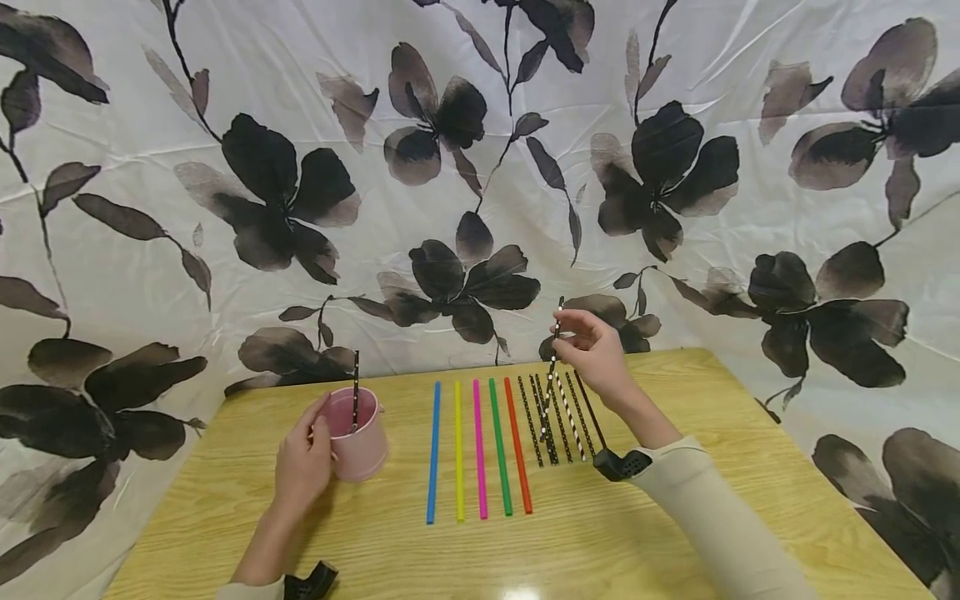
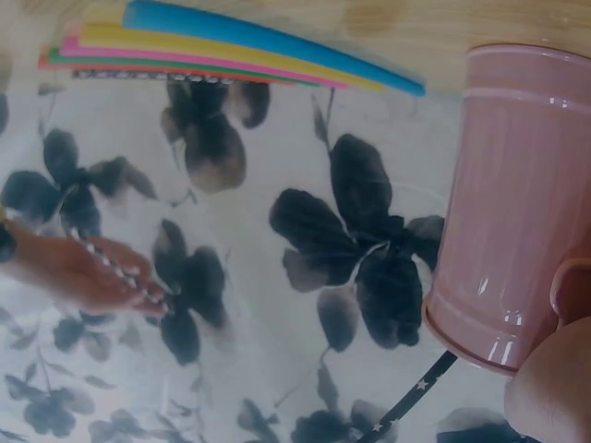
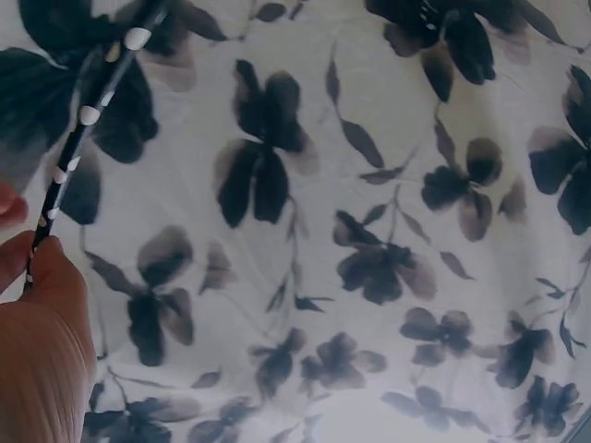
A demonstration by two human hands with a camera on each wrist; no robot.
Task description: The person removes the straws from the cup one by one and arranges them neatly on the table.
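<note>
My left hand (image 1: 300,458) holds the left side of a small pink metal bucket (image 1: 367,454), its fingers at the rim. A dark straw (image 1: 356,379) stands in the bucket and sticks out above the rim; the left wrist view shows white stars on this straw (image 2: 406,401). Raised over the right part of the table, my right hand (image 1: 596,358) pinches a black straw with white dots (image 3: 69,157) between thumb and fingers. The held straw slants down, its lower end in front of a row of black-and-white patterned straws (image 1: 564,417).
Left of the patterned straws lie plain straws side by side: blue (image 1: 433,454), yellow (image 1: 459,454), pink (image 1: 480,450), green (image 1: 500,450) and red (image 1: 518,446). All are on a wooden table (image 1: 600,533). A white cloth with dark flowers (image 1: 540,208) hangs behind it.
</note>
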